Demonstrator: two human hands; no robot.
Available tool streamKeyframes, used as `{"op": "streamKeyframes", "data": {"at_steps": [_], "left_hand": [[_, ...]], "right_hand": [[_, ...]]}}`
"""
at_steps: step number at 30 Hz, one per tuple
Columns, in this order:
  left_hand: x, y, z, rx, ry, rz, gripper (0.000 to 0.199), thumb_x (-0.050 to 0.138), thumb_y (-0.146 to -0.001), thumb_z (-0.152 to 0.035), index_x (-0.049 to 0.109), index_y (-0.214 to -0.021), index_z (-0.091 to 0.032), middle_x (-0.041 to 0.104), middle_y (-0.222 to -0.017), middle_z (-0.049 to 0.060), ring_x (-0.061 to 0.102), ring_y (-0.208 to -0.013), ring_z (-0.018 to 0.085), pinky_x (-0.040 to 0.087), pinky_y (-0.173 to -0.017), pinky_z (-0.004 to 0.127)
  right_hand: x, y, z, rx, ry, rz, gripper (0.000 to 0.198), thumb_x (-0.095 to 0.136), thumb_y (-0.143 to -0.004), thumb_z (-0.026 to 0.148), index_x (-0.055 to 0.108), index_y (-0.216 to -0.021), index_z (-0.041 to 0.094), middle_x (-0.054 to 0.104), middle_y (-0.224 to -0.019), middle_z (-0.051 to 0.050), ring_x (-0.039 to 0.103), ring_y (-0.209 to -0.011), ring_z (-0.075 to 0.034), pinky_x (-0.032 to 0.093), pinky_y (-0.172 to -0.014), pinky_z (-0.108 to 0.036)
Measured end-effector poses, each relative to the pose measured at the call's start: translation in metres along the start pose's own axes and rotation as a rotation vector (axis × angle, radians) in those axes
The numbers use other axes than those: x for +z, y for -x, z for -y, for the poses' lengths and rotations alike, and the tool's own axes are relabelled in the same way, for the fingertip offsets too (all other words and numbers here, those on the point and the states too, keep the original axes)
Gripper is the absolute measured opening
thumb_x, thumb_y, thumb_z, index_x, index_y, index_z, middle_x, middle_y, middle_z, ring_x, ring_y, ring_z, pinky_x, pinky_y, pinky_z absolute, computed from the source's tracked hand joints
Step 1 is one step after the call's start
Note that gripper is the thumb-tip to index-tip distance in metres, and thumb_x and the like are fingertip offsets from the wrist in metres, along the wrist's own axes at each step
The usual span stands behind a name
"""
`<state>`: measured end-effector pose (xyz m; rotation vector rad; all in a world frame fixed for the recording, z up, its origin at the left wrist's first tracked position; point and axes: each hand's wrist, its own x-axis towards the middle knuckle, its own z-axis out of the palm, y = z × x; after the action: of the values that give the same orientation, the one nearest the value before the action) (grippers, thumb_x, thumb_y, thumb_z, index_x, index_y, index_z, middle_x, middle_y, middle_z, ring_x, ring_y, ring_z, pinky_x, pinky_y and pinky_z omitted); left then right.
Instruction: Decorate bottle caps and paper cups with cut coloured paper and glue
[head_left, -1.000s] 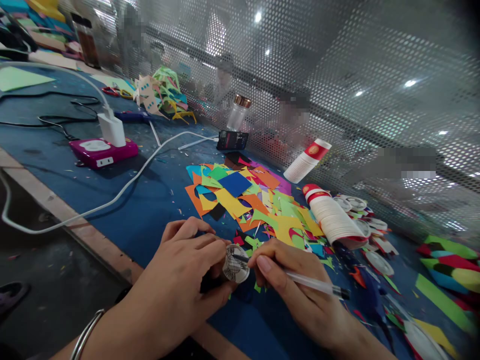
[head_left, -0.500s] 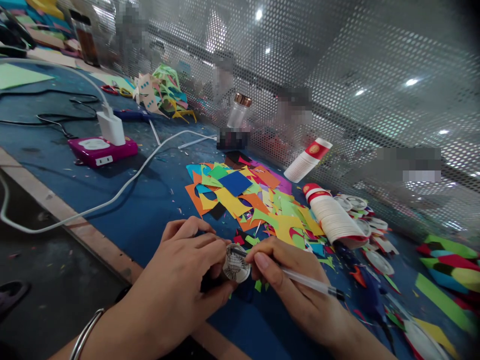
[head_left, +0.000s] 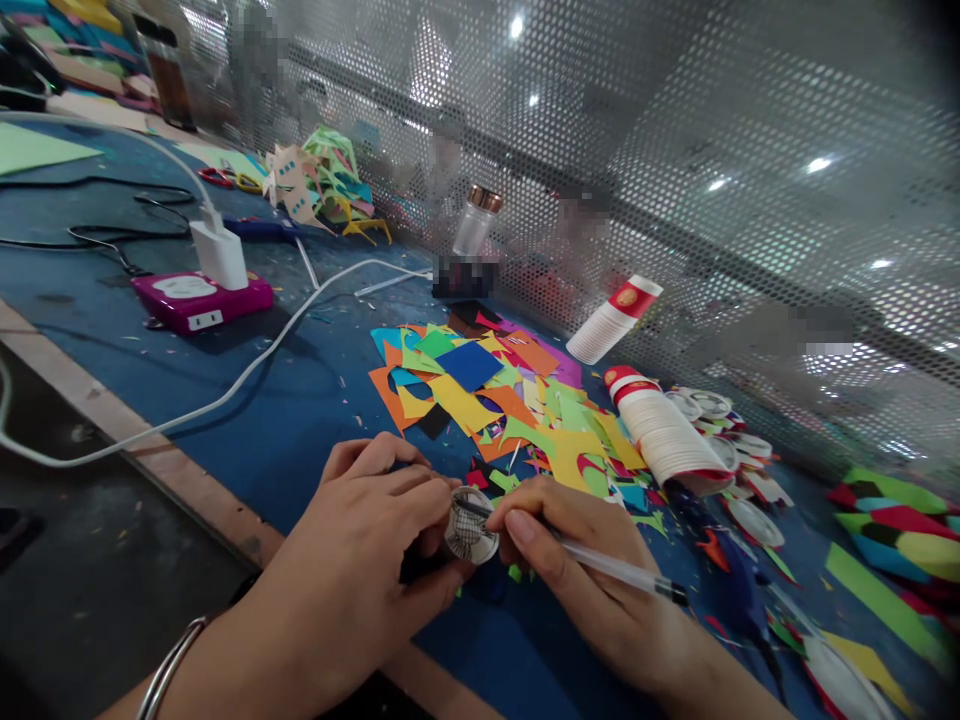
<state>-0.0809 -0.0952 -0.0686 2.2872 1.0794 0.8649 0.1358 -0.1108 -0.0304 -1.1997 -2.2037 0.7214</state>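
Between the fingers and thumb of my left hand (head_left: 367, 545) is a small round white disc (head_left: 480, 545) that looks like a paper cup base. Its face carries a black pattern of crossing and radiating lines. My right hand (head_left: 581, 575) is closed around a pen (head_left: 619, 568) with a clear barrel and dark end cap. The pen's tip reaches the disc's face near its upper right part. My left fingers hide the disc's left side and whatever lies behind it. Both hands are just above the near edge of the blue table (head_left: 300, 400).
Coloured paper scraps (head_left: 517, 390) lie beyond my hands. Stacked paper cups (head_left: 667, 435) and a blue glue gun (head_left: 739, 590) are at the right. A purple power strip (head_left: 202, 305) and a white cable (head_left: 247, 375) occupy the left. A perforated metal screen (head_left: 637, 130) rises behind.
The view has shifted very slightly. Both hands keep their hold, and the pen tip has moved a little to the left with the disc.
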Motion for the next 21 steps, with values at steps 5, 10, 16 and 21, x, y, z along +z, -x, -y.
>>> {"op": "streamKeyframes", "data": {"at_steps": [5, 10, 16, 21], "left_hand": [[-0.0008, 0.0013, -0.0006, 0.004, -0.007, 0.003, 0.021, 0.071, -0.083, -0.026, 0.053, -0.073, -0.022, 0.070, -0.087, -0.004, 0.053, -0.101, 0.025, 0.030, -0.089, 0.042], [-0.0003, 0.0025, 0.0007, 0.016, -0.014, -0.003, 0.022, 0.072, -0.082, -0.026, 0.052, -0.073, -0.022, 0.068, -0.083, -0.004, 0.053, -0.097, 0.024, 0.030, -0.087, 0.041], [0.0005, 0.0013, 0.0003, 0.015, -0.018, 0.000, 0.021, 0.071, -0.083, -0.026, 0.053, -0.073, -0.023, 0.068, -0.084, -0.004, 0.053, -0.096, 0.024, 0.030, -0.086, 0.041], [0.0009, 0.0002, -0.0012, 0.016, -0.026, -0.012, 0.022, 0.071, -0.082, -0.026, 0.053, -0.071, -0.022, 0.069, -0.085, -0.003, 0.054, -0.098, 0.025, 0.031, -0.087, 0.042]], "right_hand": [[0.0001, -0.0010, 0.0000, 0.002, 0.002, -0.002, 0.024, 0.045, -0.104, 0.029, 0.064, -0.091, 0.021, 0.065, -0.077, 0.000, 0.059, -0.066, -0.012, 0.044, -0.060, -0.028], [0.0001, -0.0021, 0.0008, -0.002, 0.015, 0.007, 0.023, 0.045, -0.104, 0.029, 0.064, -0.093, 0.021, 0.066, -0.079, 0.000, 0.060, -0.068, -0.013, 0.044, -0.063, -0.029], [-0.0005, -0.0010, 0.0011, -0.022, 0.003, 0.004, 0.024, 0.045, -0.104, 0.028, 0.065, -0.093, 0.020, 0.065, -0.078, 0.000, 0.059, -0.068, -0.012, 0.044, -0.062, -0.028], [0.0005, -0.0018, 0.0024, -0.016, 0.005, 0.013, 0.024, 0.046, -0.104, 0.028, 0.067, -0.098, 0.020, 0.065, -0.079, -0.001, 0.059, -0.070, -0.013, 0.045, -0.064, -0.028]]}}
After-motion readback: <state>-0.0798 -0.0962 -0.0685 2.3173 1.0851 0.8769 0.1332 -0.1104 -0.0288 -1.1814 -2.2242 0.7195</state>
